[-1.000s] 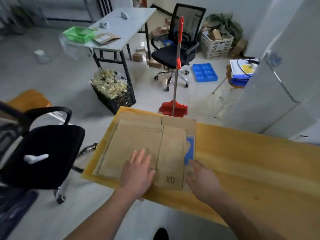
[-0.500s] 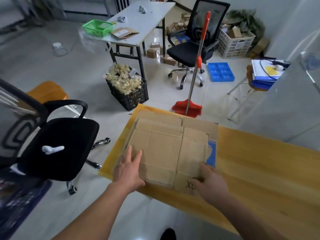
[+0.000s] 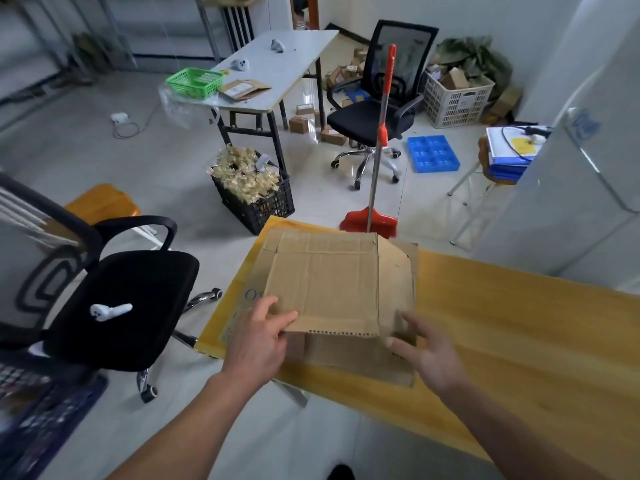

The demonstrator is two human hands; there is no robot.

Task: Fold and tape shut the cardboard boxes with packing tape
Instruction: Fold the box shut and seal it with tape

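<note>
A brown cardboard box sits at the left end of the yellow wooden table, partly opened from flat, with its upper panel lifted off the one below. My left hand pinches the near left corner of the lifted panel, thumb on top. At the box's near right edge my right hand has its fingers spread and touches the cardboard. More flat cardboard with blue print lies under the box. No packing tape is in view.
A black office chair with a white object on its seat stands left of the table. On the floor beyond are a black crate of pale filler, a red dustpan with a pole, a white table and another chair.
The flat box has been lifted open: its top panel rose off the stack. My left hand moved from lying flat on it to pinching its corner, and my right hand shifted to the right edge.
</note>
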